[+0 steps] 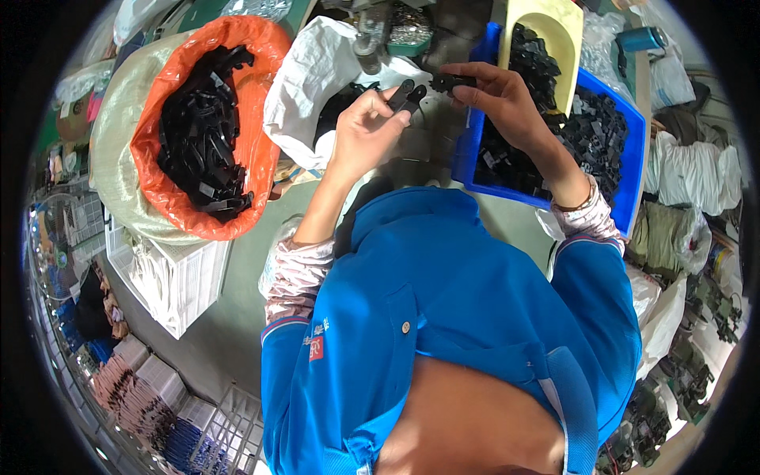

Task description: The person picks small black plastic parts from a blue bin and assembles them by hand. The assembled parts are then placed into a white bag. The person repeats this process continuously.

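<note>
My left hand (pixel 366 131) pinches a flat black plastic part (pixel 407 94) between thumb and fingers. My right hand (pixel 500 96) grips another small black plastic part (pixel 453 81) just to the right of it, the two pieces nearly touching in front of my chest. Directly under my right forearm sits a blue bin (pixel 628 170) full of small black plastic parts, with a pale yellow scoop (pixel 550 28) standing in it.
To the left stands an orange bag (pixel 253 134) in a woven sack, filled with longer black plastic pieces. A white plastic bag (pixel 305 75) lies behind my left hand. A white crate (pixel 186 285) sits at lower left. Bags and clutter line the right side.
</note>
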`<state>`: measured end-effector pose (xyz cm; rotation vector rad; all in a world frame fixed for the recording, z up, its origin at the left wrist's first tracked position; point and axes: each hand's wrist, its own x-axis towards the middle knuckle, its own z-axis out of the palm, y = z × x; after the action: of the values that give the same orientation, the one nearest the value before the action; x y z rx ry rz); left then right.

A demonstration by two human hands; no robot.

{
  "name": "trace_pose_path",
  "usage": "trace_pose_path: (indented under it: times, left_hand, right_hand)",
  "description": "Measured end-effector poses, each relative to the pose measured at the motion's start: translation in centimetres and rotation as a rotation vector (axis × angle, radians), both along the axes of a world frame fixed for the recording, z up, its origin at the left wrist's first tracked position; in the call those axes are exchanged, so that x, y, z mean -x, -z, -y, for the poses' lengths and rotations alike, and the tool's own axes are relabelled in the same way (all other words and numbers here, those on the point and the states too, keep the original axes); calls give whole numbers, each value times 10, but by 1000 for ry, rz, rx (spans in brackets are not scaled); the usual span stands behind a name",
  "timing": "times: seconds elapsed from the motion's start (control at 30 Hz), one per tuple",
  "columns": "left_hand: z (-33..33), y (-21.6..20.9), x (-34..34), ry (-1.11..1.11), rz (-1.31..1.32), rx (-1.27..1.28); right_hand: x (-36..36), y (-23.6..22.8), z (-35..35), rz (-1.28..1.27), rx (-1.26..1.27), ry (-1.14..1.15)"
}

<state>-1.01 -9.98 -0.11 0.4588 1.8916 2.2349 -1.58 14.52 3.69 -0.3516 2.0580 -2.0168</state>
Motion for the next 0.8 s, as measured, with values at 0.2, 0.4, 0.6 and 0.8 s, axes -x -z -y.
trace_pose_path:
  times: [0.2, 0.4, 0.6, 0.8]
  left_hand:
    - [27, 3, 22, -86, -119, 200]
    - [52, -3, 52, -23, -263, 318]
    - [67, -10, 81, 65, -398, 404]
    - [74, -17, 102, 104, -533, 477]
  right_hand:
    - [17, 2, 36, -53, -146, 97]
    - [32, -9, 56, -235, -345, 155]
    - [46, -7, 69, -203, -276, 165]
    - [54, 12, 90, -326, -261, 259]
